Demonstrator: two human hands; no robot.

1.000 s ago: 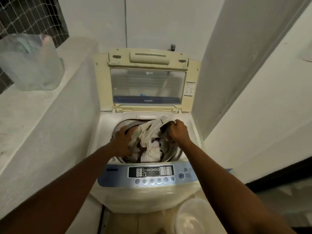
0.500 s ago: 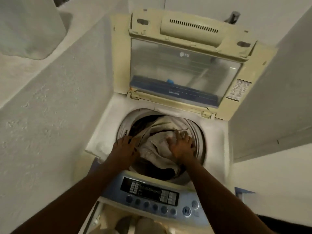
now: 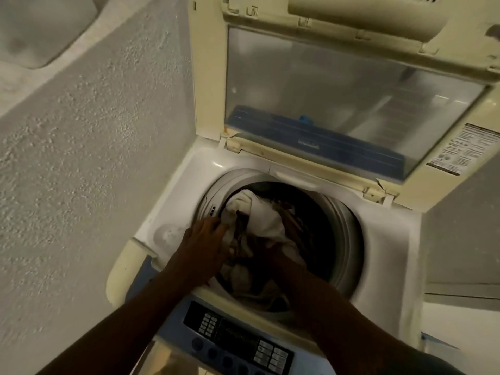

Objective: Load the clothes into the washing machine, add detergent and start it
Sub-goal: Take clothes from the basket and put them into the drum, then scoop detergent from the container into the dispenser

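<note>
A top-loading washing machine (image 3: pixel 384 247) stands with its lid (image 3: pixel 338 98) raised upright. Pale, crumpled clothes (image 3: pixel 263 216) fill the round drum opening. My left hand (image 3: pixel 208 239) lies at the drum's left rim, palm down, fingers pressing on the cloth. My right hand (image 3: pixel 286 239) is deeper in the drum, pushed into the clothes and partly buried by them; its fingers are blurred. The blue control panel (image 3: pixel 238 345) with buttons sits at the near edge under my forearms. No detergent is in sight.
A rough plaster wall (image 3: pixel 89 163) runs close along the machine's left side, with a ledge above it holding a blurred translucent container (image 3: pixel 40 31). Another wall stands close on the right.
The view has moved closer and lower over the drum. Both hands have pressed the clothes further down inside, and my right hand has sunk deeper among them.
</note>
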